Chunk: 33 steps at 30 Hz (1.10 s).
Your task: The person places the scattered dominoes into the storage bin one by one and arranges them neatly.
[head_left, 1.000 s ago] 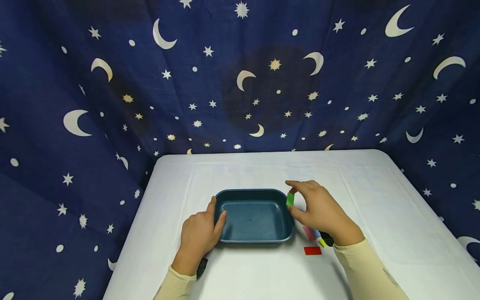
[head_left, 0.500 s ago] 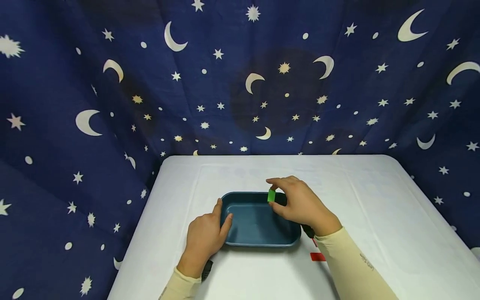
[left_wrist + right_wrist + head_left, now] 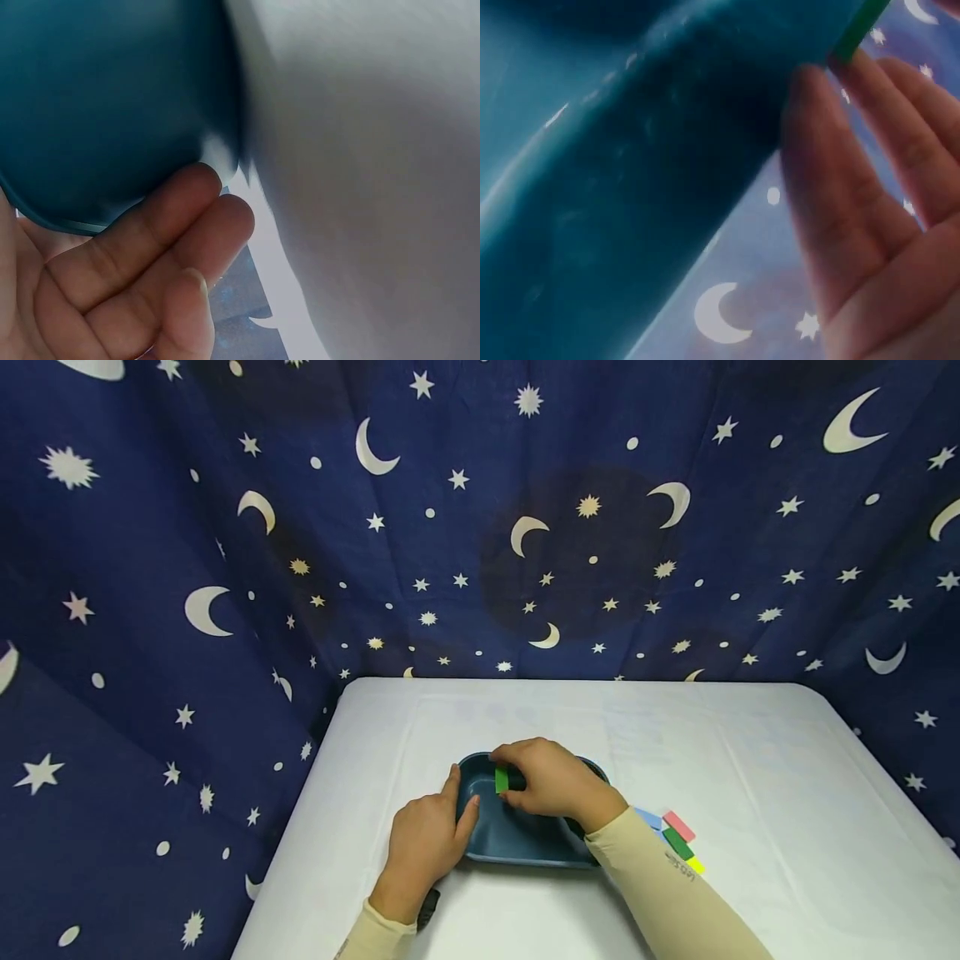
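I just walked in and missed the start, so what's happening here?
A person's right hand pinches a green piece over a blue tray, not yet letting go. The left hand holds the tray's left end. More coloured pieces lie on the white table to the tray's right.

The right hand obstructs much of the tray, leaving its near side passable.

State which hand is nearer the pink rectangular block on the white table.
Right hand: over the teal rectangular plastic tray, left of the block; left hand: farther, at the tray's left side.
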Available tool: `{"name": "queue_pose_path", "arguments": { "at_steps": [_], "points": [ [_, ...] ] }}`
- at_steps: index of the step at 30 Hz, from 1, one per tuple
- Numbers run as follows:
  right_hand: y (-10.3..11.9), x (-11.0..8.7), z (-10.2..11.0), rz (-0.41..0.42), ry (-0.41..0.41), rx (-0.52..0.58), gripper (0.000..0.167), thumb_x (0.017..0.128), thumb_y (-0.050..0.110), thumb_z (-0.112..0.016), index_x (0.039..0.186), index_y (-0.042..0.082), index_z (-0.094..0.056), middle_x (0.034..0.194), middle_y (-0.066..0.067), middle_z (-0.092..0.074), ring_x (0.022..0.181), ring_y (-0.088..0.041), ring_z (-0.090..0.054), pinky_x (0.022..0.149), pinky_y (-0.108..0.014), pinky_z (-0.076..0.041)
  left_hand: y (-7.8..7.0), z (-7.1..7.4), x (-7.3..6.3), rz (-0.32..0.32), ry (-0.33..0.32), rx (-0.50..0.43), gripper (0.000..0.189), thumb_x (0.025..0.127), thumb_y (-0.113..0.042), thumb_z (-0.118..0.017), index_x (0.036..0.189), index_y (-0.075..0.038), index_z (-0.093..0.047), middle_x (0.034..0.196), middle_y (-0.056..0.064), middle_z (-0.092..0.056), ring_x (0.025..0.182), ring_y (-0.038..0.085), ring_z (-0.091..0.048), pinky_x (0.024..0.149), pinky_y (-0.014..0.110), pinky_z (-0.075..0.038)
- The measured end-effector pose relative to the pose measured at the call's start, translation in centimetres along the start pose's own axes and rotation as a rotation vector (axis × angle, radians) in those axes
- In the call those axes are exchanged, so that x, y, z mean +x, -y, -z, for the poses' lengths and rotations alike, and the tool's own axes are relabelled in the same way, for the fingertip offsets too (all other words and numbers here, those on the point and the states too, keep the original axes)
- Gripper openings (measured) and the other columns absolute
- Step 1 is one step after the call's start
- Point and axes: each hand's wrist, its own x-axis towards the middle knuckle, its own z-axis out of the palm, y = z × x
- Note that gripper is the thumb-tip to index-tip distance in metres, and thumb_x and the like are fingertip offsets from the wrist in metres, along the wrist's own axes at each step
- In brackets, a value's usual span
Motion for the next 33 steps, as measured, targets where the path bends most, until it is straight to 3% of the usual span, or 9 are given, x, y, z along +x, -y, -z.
{"name": "queue_pose_path", "arguments": {
  "at_steps": [8, 15, 24, 33],
  "points": [
    [1.0, 2.4, -2.0, -0.022, 0.092, -0.063, 0.052, 0.083, 0.028, -0.089, 0.131, 0.015, -0.074, 0.113, 0.005, -0.076, 0.092, -0.012, -0.065, 0.084, -0.040, -0.056, -0.2, -0.2, -0.2, -0.005, -0.006, -0.025, 0.066, 0.107, -0.053, -0.054, 0.149, -0.003, -0.059, 0.069, 0.009, -0.070, 0.052, 0.023, -0.063, 0.044, 0.037, -0.045],
    [1.1, 3.3, -2.9, -0.041, 0.167, -0.084, 0.040, 0.079, 0.029, -0.091, 0.115, 0.020, -0.077, 0.079, 0.013, -0.063, 0.069, -0.010, -0.056, 0.065, -0.036, -0.051, -0.2, -0.2, 0.0, -0.022, -0.007, -0.017, 0.064, 0.105, -0.050, -0.059, 0.148, -0.003, -0.060, 0.067, 0.008, -0.068, 0.050, 0.021, -0.061, 0.043, 0.036, -0.043],
    [1.4, 3.9, -3.7, -0.057, 0.208, -0.110, 0.030, 0.078, 0.029, -0.091, 0.103, 0.022, -0.076, 0.070, 0.016, -0.055, 0.065, -0.009, -0.054, 0.062, -0.035, -0.048, 0.0, -0.2, 0.1, -0.012, -0.013, -0.015, 0.063, 0.103, -0.048, -0.062, 0.147, -0.003, -0.061, 0.064, 0.006, -0.066, 0.048, 0.020, -0.058, 0.042, 0.034, -0.041],
    [1.3, 4.1, -4.1, -0.067, 0.214, -0.098, 0.029, 0.077, 0.029, -0.091, 0.101, 0.024, -0.075, 0.069, 0.015, -0.054, 0.065, -0.010, -0.054, 0.062, -0.035, -0.048, 0.2, -0.3, 0.0, -0.012, -0.019, -0.016, 0.063, 0.103, -0.047, -0.062, 0.147, -0.002, -0.061, 0.061, 0.005, -0.064, 0.045, 0.017, -0.055, 0.040, 0.032, -0.038]
  ]
}}
